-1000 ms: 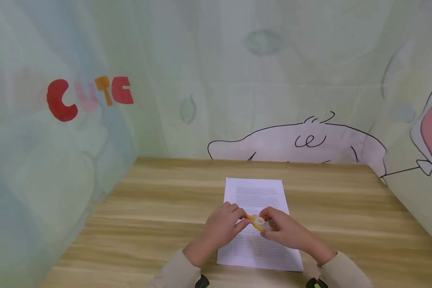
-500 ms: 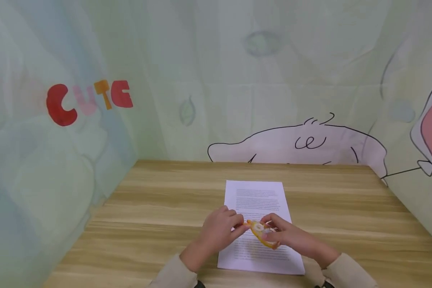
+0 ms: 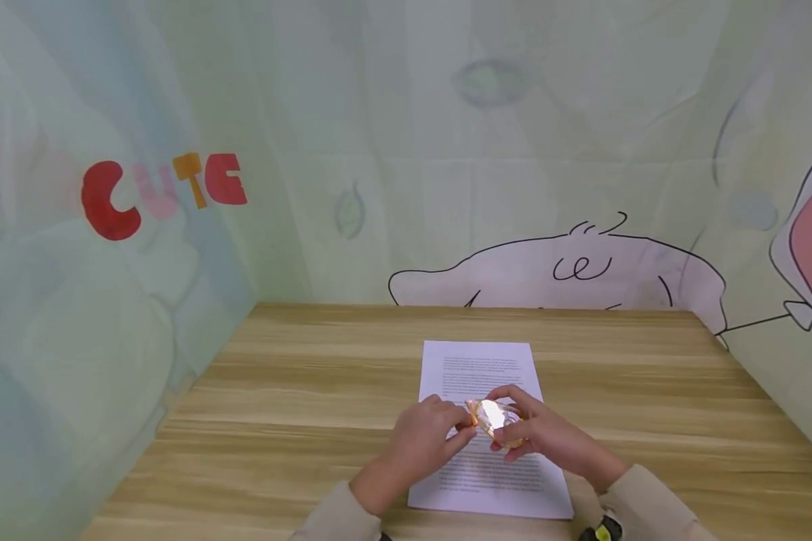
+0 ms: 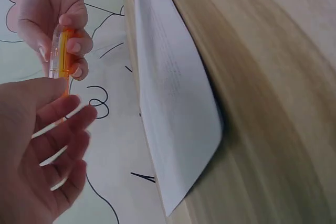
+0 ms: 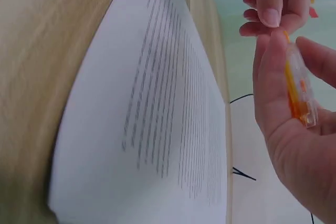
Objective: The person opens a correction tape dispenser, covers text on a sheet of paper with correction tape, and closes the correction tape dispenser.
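Note:
A small correction tape (image 3: 492, 418) with an orange body and a clear cover is between both hands, above the printed sheet of paper (image 3: 489, 481). Its face catches a bright glare in the head view. My right hand (image 3: 548, 437) grips the body, thumb on one side and fingers on the other. At the narrow orange end, my left hand (image 3: 425, 439) pinches with thumb and forefinger. In the left wrist view the other fingers of that hand (image 4: 52, 145) curl loosely below. The right wrist view shows the dispenser (image 5: 301, 85) edge-on; the left fingers partly hide its tip.
The paper lies flat on a wood-grain table (image 3: 311, 391). Behind it and to the sides hangs a pale printed backdrop (image 3: 352, 98) with cartoon drawings and the letters CUTE. Both wrists carry dark bands, one of them (image 3: 602, 530) at the bottom edge.
The correction tape has turned in the right hand, first swinging its wide end toward me, then tilting so its face shines. The left hand has stayed at the narrow end throughout.

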